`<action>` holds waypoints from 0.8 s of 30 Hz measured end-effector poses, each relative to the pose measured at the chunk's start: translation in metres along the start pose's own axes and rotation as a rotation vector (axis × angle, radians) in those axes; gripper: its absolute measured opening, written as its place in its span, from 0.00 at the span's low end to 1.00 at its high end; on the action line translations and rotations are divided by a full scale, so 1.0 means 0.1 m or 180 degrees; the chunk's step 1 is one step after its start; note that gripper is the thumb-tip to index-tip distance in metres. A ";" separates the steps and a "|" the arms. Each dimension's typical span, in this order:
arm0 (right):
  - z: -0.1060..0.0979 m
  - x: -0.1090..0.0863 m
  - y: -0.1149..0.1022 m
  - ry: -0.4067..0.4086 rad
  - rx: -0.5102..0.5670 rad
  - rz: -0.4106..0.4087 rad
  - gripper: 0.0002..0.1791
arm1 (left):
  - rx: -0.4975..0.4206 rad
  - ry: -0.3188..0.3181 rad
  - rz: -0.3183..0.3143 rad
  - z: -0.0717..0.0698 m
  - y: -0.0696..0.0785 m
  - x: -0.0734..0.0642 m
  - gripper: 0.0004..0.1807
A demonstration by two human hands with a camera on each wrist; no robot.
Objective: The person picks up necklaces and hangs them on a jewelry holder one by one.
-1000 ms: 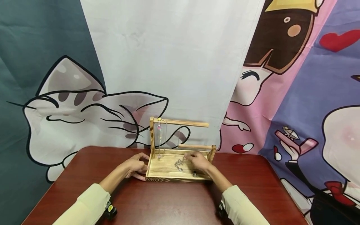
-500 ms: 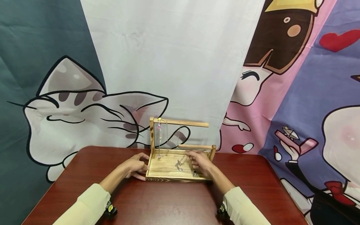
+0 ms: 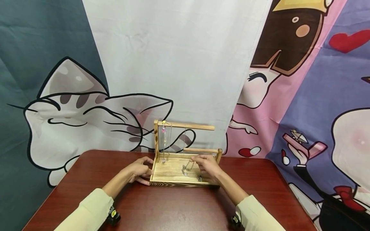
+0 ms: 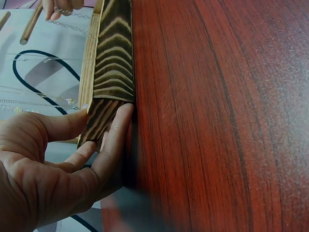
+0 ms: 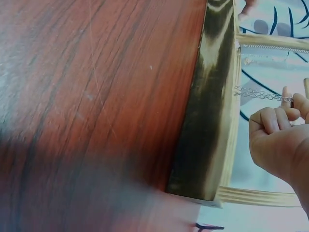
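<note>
A wooden jewelry stand with a shallow tray base stands on the table. My left hand grips the tray's left end, and in the left wrist view its thumb and fingers lie around the dark-grained corner. Over the tray's right part, my right hand pinches a silver chain necklace between thumb and fingertips. Part of that necklace lies bunched on the tray floor. The chain runs taut from the fingertips in the right wrist view. Another small piece of jewelry lies near the tray's front rim.
A beaded pink strand and thin chains hang from the stand's upper bar. A lower bar extends from the short right post. The reddish-brown table surrounds the stand. Behind it hangs a printed cloth.
My right hand has shifted slightly right, drawing the pinched chain up from the tray into a clearer strand. The right forearm has moved right. My left hand has stayed in place.
</note>
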State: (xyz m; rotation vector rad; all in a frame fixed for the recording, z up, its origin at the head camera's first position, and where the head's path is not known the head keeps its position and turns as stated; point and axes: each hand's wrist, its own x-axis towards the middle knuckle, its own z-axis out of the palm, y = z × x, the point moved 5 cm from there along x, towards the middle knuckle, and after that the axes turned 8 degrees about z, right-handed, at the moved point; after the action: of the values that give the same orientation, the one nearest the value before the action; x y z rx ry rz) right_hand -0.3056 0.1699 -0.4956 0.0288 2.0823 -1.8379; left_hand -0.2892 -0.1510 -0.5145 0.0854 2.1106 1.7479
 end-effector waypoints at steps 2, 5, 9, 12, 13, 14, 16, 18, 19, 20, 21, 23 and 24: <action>0.01 -0.05 -0.04 0.0012 -0.0076 -0.0025 0.20 | 0.0006 0.0012 -0.0016 0.00 0.00 0.00 0.32; 0.02 -0.12 -0.11 -0.0006 -0.0119 -0.0089 0.20 | 0.0018 0.0022 -0.0036 -0.01 0.00 0.00 0.32; 0.02 -0.20 -0.19 -0.0059 -0.0045 -0.0174 0.18 | 0.0015 0.0004 -0.0034 0.00 0.00 0.00 0.32; 0.03 -0.21 -0.25 -0.0077 0.0008 -0.0228 0.19 | 0.0024 0.0013 -0.0040 -0.01 0.00 -0.01 0.31; 0.03 -0.22 -0.27 -0.0071 0.0009 -0.0247 0.19 | 0.0027 0.0024 -0.0046 -0.01 -0.01 -0.01 0.31; 0.03 -0.22 -0.29 -0.0061 0.0022 -0.0259 0.20 | 0.0023 0.0039 -0.0057 -0.01 -0.01 -0.01 0.31; 0.03 -0.22 -0.34 -0.0029 0.0024 -0.0274 0.20 | 0.0030 0.0029 -0.0047 -0.01 -0.01 -0.01 0.31; 0.03 -0.23 -0.38 0.0008 0.0060 -0.0271 0.19 | 0.0019 0.0016 -0.0033 -0.01 -0.01 -0.01 0.32; 0.03 -0.23 -0.40 0.0025 0.0088 -0.0267 0.18 | 0.0011 0.0013 -0.0025 -0.01 -0.01 0.00 0.32; 0.02 -0.24 -0.42 0.0039 0.0123 -0.0261 0.17 | 0.0009 0.0010 -0.0018 -0.01 -0.01 0.00 0.32; 0.01 -0.24 -0.45 0.0053 0.0158 -0.0264 0.16 | 0.0011 0.0005 -0.0007 0.00 0.00 0.00 0.32; 0.00 -0.25 -0.50 0.0080 0.0223 -0.0282 0.13 | 0.0004 0.0015 -0.0004 0.00 0.00 0.00 0.32; 0.00 -0.25 -0.52 0.0090 0.0244 -0.0296 0.13 | 0.0008 0.0015 0.0002 0.00 0.01 0.00 0.32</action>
State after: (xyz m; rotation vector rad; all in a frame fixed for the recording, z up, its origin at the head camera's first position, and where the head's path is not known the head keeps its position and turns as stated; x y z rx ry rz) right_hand -0.2952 0.1676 -0.4387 -0.0230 2.0634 -1.9825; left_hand -0.2894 -0.1506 -0.5139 0.0829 2.1165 1.7476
